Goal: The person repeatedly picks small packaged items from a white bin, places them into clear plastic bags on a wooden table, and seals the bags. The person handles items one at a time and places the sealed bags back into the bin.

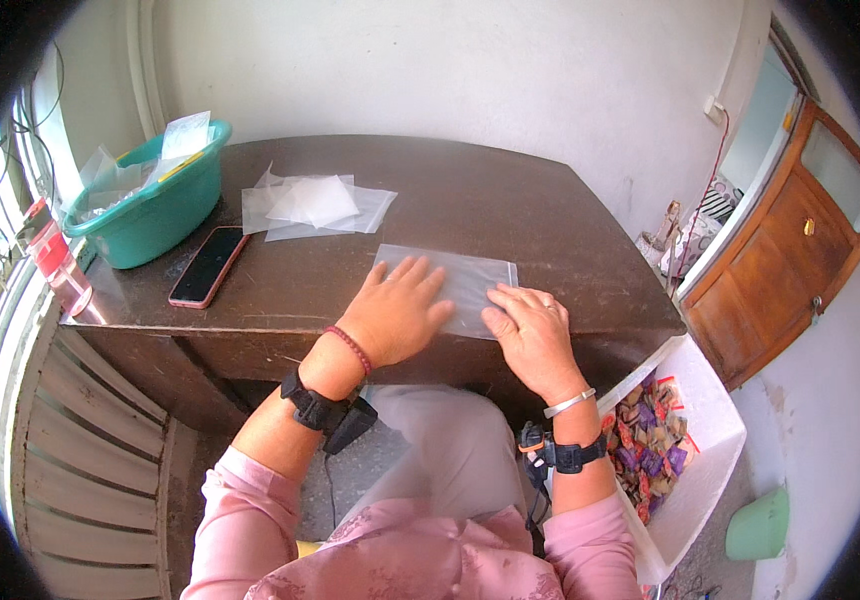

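A clear plastic bag (467, 274) lies flat at the near edge of the dark wooden table (475, 172). My left hand (400, 307) rests palm down over its left part with the fingers spread. At the bag's right end is my right hand (531, 322), its fingertips on the plastic; whether they pinch it cannot be told. Farther back on the table, left of the middle, several clear plastic bags (381, 206) lie in a loose pile, with white sheets (317, 201) on top.
A phone (208, 266) lies at the table's left, beside a teal basin (159, 217) of plastic packaging. A pink bottle (58, 262) stands by the window. Right of my lap, a white foam box (707, 442) holds small wrapped packets (647, 442). A green bin (758, 525) is on the floor.
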The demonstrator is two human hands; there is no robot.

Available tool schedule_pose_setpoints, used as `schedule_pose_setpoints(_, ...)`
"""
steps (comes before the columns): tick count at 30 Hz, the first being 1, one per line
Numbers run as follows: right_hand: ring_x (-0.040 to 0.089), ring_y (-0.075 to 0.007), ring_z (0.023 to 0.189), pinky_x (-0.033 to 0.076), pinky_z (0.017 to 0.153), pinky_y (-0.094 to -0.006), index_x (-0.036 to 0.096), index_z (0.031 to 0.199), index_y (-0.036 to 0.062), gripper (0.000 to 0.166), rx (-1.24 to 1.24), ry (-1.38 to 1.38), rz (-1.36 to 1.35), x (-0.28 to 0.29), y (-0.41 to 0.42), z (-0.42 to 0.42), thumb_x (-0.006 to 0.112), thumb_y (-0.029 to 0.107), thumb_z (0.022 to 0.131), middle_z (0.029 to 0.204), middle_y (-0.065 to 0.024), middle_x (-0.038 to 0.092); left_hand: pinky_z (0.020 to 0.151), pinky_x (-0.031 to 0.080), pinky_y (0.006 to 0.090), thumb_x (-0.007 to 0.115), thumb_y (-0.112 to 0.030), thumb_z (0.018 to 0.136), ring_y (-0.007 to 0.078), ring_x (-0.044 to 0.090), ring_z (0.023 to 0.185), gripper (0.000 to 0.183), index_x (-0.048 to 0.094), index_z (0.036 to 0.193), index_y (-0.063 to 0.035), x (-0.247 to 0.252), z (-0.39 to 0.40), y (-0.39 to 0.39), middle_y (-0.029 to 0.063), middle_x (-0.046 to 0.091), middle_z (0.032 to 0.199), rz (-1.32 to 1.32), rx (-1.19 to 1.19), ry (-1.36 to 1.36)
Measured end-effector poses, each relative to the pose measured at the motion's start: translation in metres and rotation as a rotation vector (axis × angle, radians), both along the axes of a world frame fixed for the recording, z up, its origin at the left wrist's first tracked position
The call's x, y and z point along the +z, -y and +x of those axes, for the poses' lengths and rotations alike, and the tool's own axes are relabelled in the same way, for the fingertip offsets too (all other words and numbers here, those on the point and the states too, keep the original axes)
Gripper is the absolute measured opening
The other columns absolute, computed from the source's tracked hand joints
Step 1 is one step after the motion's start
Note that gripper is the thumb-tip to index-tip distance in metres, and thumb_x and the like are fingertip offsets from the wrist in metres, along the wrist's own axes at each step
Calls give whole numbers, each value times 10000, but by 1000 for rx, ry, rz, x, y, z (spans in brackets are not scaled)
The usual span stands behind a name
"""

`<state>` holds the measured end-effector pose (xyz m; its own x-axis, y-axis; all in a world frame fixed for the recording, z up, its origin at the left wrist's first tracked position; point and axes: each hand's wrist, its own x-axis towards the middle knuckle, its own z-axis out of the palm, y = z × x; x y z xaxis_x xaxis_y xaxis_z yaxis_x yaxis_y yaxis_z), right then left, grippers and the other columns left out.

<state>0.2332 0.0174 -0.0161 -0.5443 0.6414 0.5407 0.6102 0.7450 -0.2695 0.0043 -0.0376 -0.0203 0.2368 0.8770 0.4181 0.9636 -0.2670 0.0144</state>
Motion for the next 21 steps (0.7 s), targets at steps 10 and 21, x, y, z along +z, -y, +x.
schedule_pose_setpoints(10, 377, -314, 1443, 221, 1156, -658, 513, 1415, 115, 493, -70, 247, -108, 3, -19, -37, 436, 408, 1026, 1525, -101, 463, 1149, 304, 536, 434, -444, 1009, 373, 420, 1399, 577, 472, 1415, -36, 1, 0, -1, 241, 472, 1468, -23, 31, 54)
schedule_pose_setpoints(21, 316, -307, 1481, 197, 1190, -604, 487, 1450, 139, 521, -150, 279, -212, 8, -31, -26, 410, 430, 1025, 1573, -88, 404, 1181, 262, 523, 393, -494, 1028, 374, 351, 1452, 641, 442, 1469, -31, 6, -9, 7, 253, 393, 1536, -119, 151, 34)
